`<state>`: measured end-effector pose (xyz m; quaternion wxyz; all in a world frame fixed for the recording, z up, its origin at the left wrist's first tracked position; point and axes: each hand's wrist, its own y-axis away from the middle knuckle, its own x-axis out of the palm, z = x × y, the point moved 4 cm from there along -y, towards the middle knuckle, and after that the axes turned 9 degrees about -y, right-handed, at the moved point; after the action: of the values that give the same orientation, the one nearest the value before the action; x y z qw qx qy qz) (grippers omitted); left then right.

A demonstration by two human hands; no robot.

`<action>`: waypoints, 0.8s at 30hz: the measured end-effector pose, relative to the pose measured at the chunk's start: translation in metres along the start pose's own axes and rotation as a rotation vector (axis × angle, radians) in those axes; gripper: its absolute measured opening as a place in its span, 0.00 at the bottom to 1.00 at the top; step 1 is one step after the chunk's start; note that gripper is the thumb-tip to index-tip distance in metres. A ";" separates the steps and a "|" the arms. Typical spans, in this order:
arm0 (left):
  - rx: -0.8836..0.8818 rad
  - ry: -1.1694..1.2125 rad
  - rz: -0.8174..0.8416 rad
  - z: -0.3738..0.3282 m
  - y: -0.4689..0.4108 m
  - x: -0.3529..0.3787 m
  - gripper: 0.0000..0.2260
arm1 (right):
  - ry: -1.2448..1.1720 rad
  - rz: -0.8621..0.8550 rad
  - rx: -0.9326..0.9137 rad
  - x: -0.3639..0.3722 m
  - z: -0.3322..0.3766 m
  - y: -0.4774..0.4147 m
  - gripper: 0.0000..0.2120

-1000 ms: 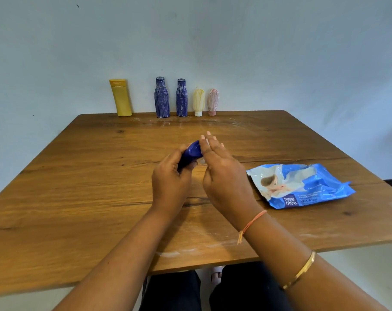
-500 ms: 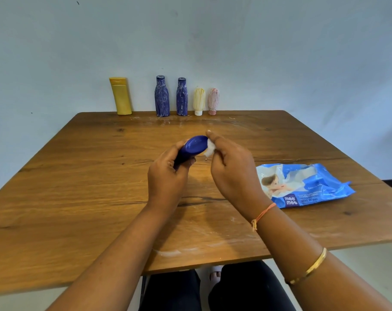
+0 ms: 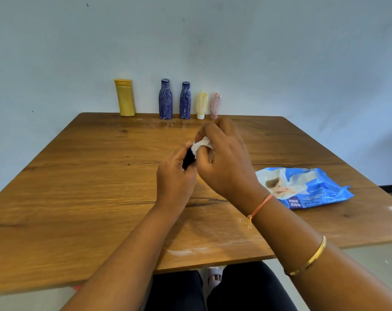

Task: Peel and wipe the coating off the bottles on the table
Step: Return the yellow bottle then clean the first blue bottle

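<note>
Above the bench, left of the wipes pack, the left hand has its fingers clenched round a dark blue bottle, steadying it so the right hand, pinching a white wipe, can rub its end. Four streaked bottles wait far behind.

Dark blue bottle mostly hidden inside left hand grip

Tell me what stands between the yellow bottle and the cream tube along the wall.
Two dark blue bottles, both upright and streaked with whitish coating, per the head view.
</note>
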<state>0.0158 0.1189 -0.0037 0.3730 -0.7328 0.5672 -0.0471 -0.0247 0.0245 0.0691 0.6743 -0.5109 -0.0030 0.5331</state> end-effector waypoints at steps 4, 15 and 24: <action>-0.028 0.122 0.029 -0.004 -0.001 -0.005 0.15 | 0.100 0.017 0.024 -0.002 -0.003 -0.012 0.11; -0.004 0.013 0.033 -0.005 -0.009 -0.005 0.08 | 0.019 0.027 -0.018 0.006 -0.002 -0.017 0.07; -0.050 0.019 0.038 -0.006 -0.003 0.015 0.11 | 0.036 0.055 -0.121 0.007 -0.011 0.005 0.09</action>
<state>0.0205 0.1034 -0.0028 0.3499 -0.7304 0.5857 -0.0328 -0.0193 0.0211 0.0565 0.6272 -0.5600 -0.0090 0.5412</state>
